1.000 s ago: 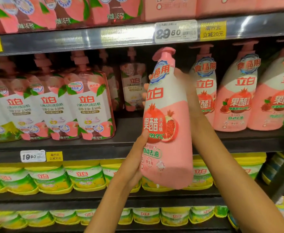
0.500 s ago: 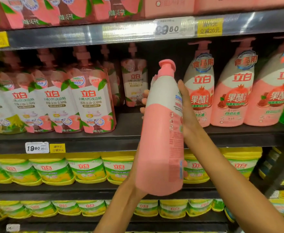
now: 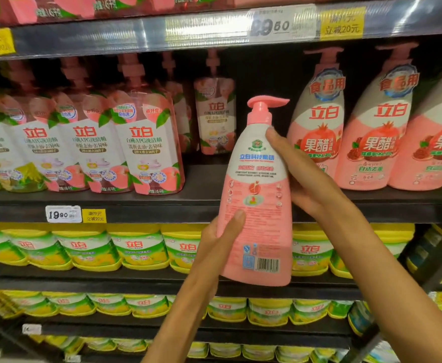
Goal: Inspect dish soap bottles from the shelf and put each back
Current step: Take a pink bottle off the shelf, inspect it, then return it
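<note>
In front of the middle shelf, held clear of it, the pink dish soap bottle point(image 3: 257, 205) now shows its back label to the camera; half a second ago it was side-on, and a second ago the front with the pomegranate art faced out. So it has been turned roughly half a rotation. It also sits lower and further right in frame than before. Pump head point(image 3: 265, 102) now points right.

Bottle look: pink pump and collar, white shoulder with a small green logo and blue text, pink lower body with fine print, small icons down both edges, a barcode near the bottom right. Upright, tilted slightly. Print too small to read.

Left hand point(image 3: 216, 247) grips the lower left edge, thumb lying across the back label, fingers hidden behind. Right hand point(image 3: 299, 176) holds the upper right side, thumb tip on the white shoulder, fingers wrapped behind the bottle.

Just right and farther back, a row of matching pink bottles point(image 3: 371, 132) stands on the middle shelf point(image 3: 201, 205), with a dark gap behind the held one. Left on that shelf, peach-print refill pouches point(image 3: 146, 150). A white price tag point(image 3: 63, 214) and a yellow promo tag point(image 3: 94, 215) sit on the shelf edge. Yellow-green tubs point(image 3: 138, 247) fill the shelves below.
</note>
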`<state>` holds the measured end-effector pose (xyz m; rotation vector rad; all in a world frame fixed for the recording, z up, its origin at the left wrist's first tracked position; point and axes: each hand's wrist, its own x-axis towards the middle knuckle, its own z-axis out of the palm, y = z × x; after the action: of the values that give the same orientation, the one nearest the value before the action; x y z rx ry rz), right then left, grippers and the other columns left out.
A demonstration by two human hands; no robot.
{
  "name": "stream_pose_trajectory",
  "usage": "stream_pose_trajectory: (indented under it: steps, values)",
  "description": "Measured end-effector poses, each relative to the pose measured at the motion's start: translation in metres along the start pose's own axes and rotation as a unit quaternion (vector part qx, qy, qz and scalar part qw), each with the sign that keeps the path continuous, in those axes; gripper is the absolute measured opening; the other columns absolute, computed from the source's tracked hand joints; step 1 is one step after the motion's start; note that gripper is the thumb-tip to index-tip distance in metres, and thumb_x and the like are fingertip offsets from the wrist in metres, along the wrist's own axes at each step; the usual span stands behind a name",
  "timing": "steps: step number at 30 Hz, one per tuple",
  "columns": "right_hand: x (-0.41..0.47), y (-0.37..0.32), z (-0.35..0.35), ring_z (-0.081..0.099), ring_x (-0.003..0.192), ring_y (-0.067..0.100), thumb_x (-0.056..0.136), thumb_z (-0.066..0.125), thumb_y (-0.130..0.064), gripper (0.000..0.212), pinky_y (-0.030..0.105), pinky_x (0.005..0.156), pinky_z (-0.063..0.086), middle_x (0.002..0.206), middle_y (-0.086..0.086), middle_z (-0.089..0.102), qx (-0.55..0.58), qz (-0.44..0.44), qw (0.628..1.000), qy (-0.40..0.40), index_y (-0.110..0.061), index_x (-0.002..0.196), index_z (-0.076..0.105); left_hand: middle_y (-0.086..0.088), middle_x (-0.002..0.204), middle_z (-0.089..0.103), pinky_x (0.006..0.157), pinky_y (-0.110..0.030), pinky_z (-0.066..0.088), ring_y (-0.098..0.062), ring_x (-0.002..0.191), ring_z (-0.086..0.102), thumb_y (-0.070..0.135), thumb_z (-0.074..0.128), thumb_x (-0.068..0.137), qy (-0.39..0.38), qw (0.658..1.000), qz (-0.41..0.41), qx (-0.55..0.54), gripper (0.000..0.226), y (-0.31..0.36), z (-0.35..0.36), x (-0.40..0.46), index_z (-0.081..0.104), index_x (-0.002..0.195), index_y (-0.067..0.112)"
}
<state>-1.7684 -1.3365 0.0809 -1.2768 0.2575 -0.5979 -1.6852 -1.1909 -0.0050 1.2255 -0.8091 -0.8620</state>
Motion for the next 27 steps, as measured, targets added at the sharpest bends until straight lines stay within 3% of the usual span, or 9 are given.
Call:
stream_pose_trajectory:
  steps: [3, 6, 8, 12, 15, 17, 21, 24, 27]
  values:
    - [-0.001, 0.005, -0.003, 0.068, 0.105, 0.023, 0.089, 0.058, -0.037, 0.025, 0.039, 0.084, 0.057, 0.107, 0.008, 0.074, 0.120, 0.010, 0.992, -0.042, -0.027, 0.101, 0.077, 0.004, 0.107, 0.073, 0.075, -0.022, 0.056, -0.010, 0.099, 0.069, 0.065, 0.063, 0.064, -0.042, 0.994, -0.015, -0.104, 0.048, 0.002, -0.002, 0.001, 0.074, 0.101, 0.037]
    - [0.000, 0.011, 0.006, 0.068, 0.103, 0.033, 0.083, 0.058, -0.045, 0.062, 0.045, 0.082, 0.056, 0.112, 0.017, 0.070, 0.212, 0.048, 0.975, -0.052, -0.016, 0.137, 0.047, 0.001, 0.106, 0.073, 0.073, -0.024, 0.055, -0.011, 0.094, 0.069, 0.065, 0.070, 0.064, -0.072, 0.977, -0.051, -0.194, 0.052, -0.001, 0.011, 0.001, 0.074, 0.103, 0.031]
    - [0.000, 0.009, 0.010, 0.071, 0.090, 0.030, 0.080, 0.063, -0.041, 0.062, 0.041, 0.073, 0.058, 0.103, 0.015, 0.071, 0.186, 0.028, 0.982, -0.033, -0.015, 0.134, 0.047, 0.000, 0.102, 0.073, 0.070, -0.026, 0.055, -0.010, 0.090, 0.070, 0.068, 0.067, 0.062, -0.060, 0.977, -0.075, -0.191, 0.054, -0.005, 0.016, 0.001, 0.075, 0.100, 0.030]
    - [-0.006, -0.004, 0.013, 0.071, 0.079, 0.019, 0.077, 0.067, -0.030, 0.021, 0.034, 0.067, 0.058, 0.086, 0.004, 0.073, 0.028, -0.106, 0.993, 0.034, -0.021, 0.095, 0.070, 0.008, 0.117, 0.068, 0.089, -0.032, 0.051, -0.010, 0.111, 0.062, 0.086, 0.044, 0.066, -0.024, 0.999, -0.022, -0.025, 0.062, 0.000, 0.004, 0.002, 0.064, 0.110, 0.047]
    - [-0.005, -0.009, 0.022, 0.072, 0.077, 0.015, 0.079, 0.077, -0.026, 0.016, 0.028, 0.067, 0.058, 0.081, -0.001, 0.075, -0.079, -0.164, 0.974, 0.133, -0.019, 0.090, 0.067, 0.005, 0.126, 0.063, 0.095, -0.037, 0.050, -0.014, 0.116, 0.060, 0.087, 0.056, 0.056, -0.047, 0.998, 0.035, 0.017, 0.092, 0.003, 0.001, 0.001, 0.047, 0.132, 0.036]
    - [-0.001, -0.012, 0.024, 0.073, 0.078, 0.015, 0.082, 0.075, -0.031, 0.019, 0.028, 0.069, 0.059, 0.085, 0.001, 0.075, -0.100, -0.143, 0.972, 0.160, -0.017, 0.091, 0.068, 0.001, 0.122, 0.066, 0.094, -0.039, 0.051, -0.018, 0.114, 0.062, 0.077, 0.068, 0.056, -0.060, 0.998, 0.019, 0.002, 0.092, 0.005, 0.002, 0.001, 0.050, 0.132, 0.029]
    - [-0.001, -0.015, 0.015, 0.074, 0.079, 0.015, 0.085, 0.070, -0.033, 0.024, 0.025, 0.065, 0.058, 0.091, 0.002, 0.076, -0.152, -0.077, 0.981, 0.094, -0.017, 0.103, 0.067, -0.005, 0.114, 0.070, 0.080, -0.036, 0.057, -0.022, 0.107, 0.066, 0.070, 0.070, 0.059, -0.059, 0.990, -0.058, -0.112, 0.070, 0.004, 0.001, 0.003, 0.063, 0.118, 0.032]
    - [-0.004, -0.009, 0.010, 0.073, 0.086, 0.018, 0.086, 0.066, -0.033, 0.024, 0.029, 0.071, 0.058, 0.097, 0.004, 0.076, -0.044, -0.028, 0.999, 0.009, -0.021, 0.106, 0.066, -0.010, 0.117, 0.069, 0.076, -0.036, 0.057, -0.024, 0.107, 0.066, 0.069, 0.068, 0.061, -0.066, 0.983, -0.067, -0.155, 0.070, 0.001, -0.001, 0.004, 0.065, 0.119, 0.029]
    - [-0.004, -0.006, 0.010, 0.073, 0.084, 0.018, 0.087, 0.064, -0.031, 0.019, 0.030, 0.069, 0.059, 0.092, 0.004, 0.076, 0.004, -0.032, 0.999, -0.001, -0.020, 0.103, 0.066, -0.007, 0.115, 0.070, 0.074, -0.031, 0.057, -0.021, 0.106, 0.067, 0.068, 0.066, 0.067, -0.084, 0.987, -0.063, -0.124, 0.058, 0.002, -0.001, 0.006, 0.069, 0.112, 0.032]
